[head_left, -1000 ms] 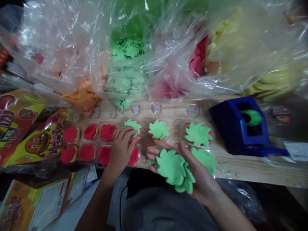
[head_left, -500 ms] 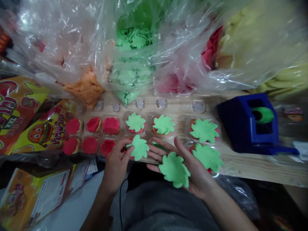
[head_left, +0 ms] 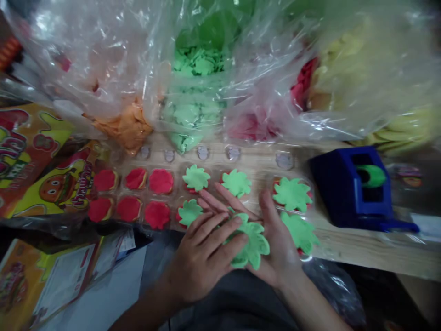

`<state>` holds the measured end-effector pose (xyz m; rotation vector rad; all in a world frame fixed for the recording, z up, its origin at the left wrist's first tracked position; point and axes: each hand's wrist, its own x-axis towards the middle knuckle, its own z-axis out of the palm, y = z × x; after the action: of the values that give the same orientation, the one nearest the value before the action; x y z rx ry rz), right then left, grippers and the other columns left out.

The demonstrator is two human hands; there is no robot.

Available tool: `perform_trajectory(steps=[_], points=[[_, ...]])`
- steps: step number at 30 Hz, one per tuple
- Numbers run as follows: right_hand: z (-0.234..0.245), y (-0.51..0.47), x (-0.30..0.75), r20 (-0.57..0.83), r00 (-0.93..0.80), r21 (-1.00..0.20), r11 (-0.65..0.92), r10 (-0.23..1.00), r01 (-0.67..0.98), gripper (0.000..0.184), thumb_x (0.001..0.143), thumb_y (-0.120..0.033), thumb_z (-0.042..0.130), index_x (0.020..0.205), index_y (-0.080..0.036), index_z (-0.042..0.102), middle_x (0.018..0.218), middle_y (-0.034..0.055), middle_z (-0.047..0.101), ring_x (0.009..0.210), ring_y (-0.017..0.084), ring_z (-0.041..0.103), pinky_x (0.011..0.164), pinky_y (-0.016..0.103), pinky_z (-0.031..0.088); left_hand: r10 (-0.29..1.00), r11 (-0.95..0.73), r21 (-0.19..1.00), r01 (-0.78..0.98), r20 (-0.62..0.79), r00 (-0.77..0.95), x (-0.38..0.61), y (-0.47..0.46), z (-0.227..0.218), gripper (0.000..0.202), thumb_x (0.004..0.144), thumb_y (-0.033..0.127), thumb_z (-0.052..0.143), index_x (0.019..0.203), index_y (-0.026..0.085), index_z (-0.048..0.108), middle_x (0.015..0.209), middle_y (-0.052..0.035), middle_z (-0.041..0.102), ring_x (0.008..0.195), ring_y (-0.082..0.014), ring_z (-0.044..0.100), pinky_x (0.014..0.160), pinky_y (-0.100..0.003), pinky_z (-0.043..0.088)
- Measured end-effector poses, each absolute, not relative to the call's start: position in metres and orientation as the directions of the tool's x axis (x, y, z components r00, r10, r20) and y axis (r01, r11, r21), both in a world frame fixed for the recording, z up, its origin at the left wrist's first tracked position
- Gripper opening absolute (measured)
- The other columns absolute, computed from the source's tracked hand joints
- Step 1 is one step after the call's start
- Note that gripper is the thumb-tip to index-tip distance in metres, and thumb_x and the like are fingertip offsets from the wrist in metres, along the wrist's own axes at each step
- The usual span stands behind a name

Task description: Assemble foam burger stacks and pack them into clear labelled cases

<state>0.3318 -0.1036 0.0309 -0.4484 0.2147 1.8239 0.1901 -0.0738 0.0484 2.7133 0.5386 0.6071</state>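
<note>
My right hand (head_left: 280, 253) is palm up with its fingers stretched out, and green lettuce-shaped pieces (head_left: 255, 243) lie on it in a small stack. Across that stack reaches my left hand (head_left: 203, 257), its fingertips spread on the top piece and its thumb hidden. Behind my hands, a clear plastic tray (head_left: 255, 184) holds rounds in cups. On the left the rounds have red tops (head_left: 161, 181). Toward the right they carry green lettuce-shaped tops (head_left: 292, 194). My fingers partly cover one green-topped round (head_left: 190, 212) in the front row.
Plastic bags of orange pieces (head_left: 126, 128), green pieces (head_left: 193, 110), pink-red pieces (head_left: 253, 126) and yellow pieces (head_left: 403, 131) line the back. A blue tape dispenser (head_left: 334, 188) stands right on the wooden table (head_left: 365, 250). Printed burger packages (head_left: 55, 184) lie left.
My left hand has moved right, from the front-row cup to the stack on my right palm. The green piece it held now sits on the front-row round there.
</note>
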Motion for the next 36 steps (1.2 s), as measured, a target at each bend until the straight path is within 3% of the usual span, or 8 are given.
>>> perform_trajectory(steps=[3,6,8,10,13,16,25,36], points=[[0.027,-0.1,0.329,-0.444,-0.253,-0.119,-0.337,0.86,-0.934,0.065,0.083,-0.07,0.038,0.121,-0.022,0.06,0.135,0.0065,0.055,0.131,0.019,0.044,0.111,0.036,0.028,0.716,-0.614,0.661,0.43,0.238,0.656,0.181,-0.06,0.046,0.017,0.091,0.021,0.049,0.097,0.018,0.064,0.098,-0.0028,0.074,0.092,-0.014,0.068,0.083,-0.023,0.053],[0.023,-0.098,0.327,-0.451,-0.284,-0.139,-0.381,0.846,-0.914,0.06,0.083,-0.067,0.044,0.12,-0.023,0.06,0.137,0.0069,0.054,0.132,0.021,0.042,0.111,0.039,0.028,0.945,-0.321,0.713,0.624,0.195,0.263,0.158,-0.032,0.039,0.016,0.089,0.023,0.053,0.097,0.019,0.066,0.088,-0.001,0.075,0.076,-0.0134,0.07,0.068,-0.022,0.055],[0.022,-0.099,0.327,-0.455,-0.294,-0.138,-0.393,0.84,-0.909,0.059,0.081,-0.066,0.049,0.12,-0.023,0.061,0.137,0.008,0.053,0.131,0.022,0.042,0.11,0.041,0.03,0.925,-0.352,0.597,0.721,0.34,0.169,0.141,-0.01,0.031,0.019,0.087,0.022,0.054,0.102,0.02,0.067,0.095,-0.0033,0.074,0.087,-0.0167,0.069,0.08,-0.027,0.055],[0.021,-0.1,0.327,-0.461,-0.295,-0.131,-0.393,0.837,-0.91,0.058,0.079,-0.065,0.052,0.119,-0.023,0.061,0.137,0.009,0.053,0.131,0.023,0.042,0.11,0.041,0.029,0.852,-0.479,0.406,0.778,0.429,0.3,0.127,0.008,0.019,0.025,0.088,0.018,0.052,0.108,0.02,0.065,0.106,-0.0057,0.072,0.102,-0.0195,0.065,0.093,-0.034,0.05],[0.019,-0.101,0.33,-0.454,-0.289,-0.125,-0.382,0.843,-0.916,0.058,0.079,-0.064,0.054,0.12,-0.022,0.06,0.137,0.0103,0.054,0.132,0.024,0.042,0.112,0.042,0.027,0.761,-0.623,0.14,0.769,0.338,0.555,0.116,0.022,0.002,0.029,0.089,0.017,0.049,0.115,0.019,0.062,0.118,-0.008,0.067,0.115,-0.0243,0.058,0.099,-0.044,0.046],[0.017,-0.101,0.335,-0.44,-0.281,-0.124,-0.367,0.853,-0.922,0.061,0.078,-0.064,0.056,0.122,-0.021,0.059,0.136,0.0119,0.054,0.132,0.026,0.042,0.112,0.045,0.025,0.714,-0.663,-0.008,0.748,0.291,0.636,0.114,0.023,-0.007,0.027,0.089,0.026,0.052,0.112,0.017,0.063,0.124,-0.0105,0.063,0.119,-0.0278,0.054,0.099,-0.048,0.045],[0.016,-0.104,0.349,-0.41,-0.249,-0.157,-0.337,0.878,-0.928,0.06,0.078,-0.061,0.058,0.122,-0.02,0.06,0.131,0.0131,0.058,0.126,0.028,0.049,0.109,0.046,0.03,0.721,-0.674,-0.088,0.733,0.133,0.68,0.12,0.033,0.015,0.02,0.09,0.02,0.047,0.103,0.021,0.061,0.118,-0.0062,0.063,0.114,-0.0213,0.056,0.099,-0.038,0.045],[0.011,-0.115,0.346,-0.338,-0.245,-0.2,-0.324,0.909,-0.925,0.041,0.084,-0.049,0.058,0.115,-0.024,0.064,0.12,0.0107,0.066,0.11,0.022,0.061,0.096,0.037,0.045,0.826,-0.523,-0.33,0.786,0.031,0.563,0.145,0.027,0.017,0.017,0.085,0.017,0.051,0.099,0.016,0.06,0.113,-0.0127,0.064,0.104,-0.0294,0.059,0.089,-0.042,0.046]])
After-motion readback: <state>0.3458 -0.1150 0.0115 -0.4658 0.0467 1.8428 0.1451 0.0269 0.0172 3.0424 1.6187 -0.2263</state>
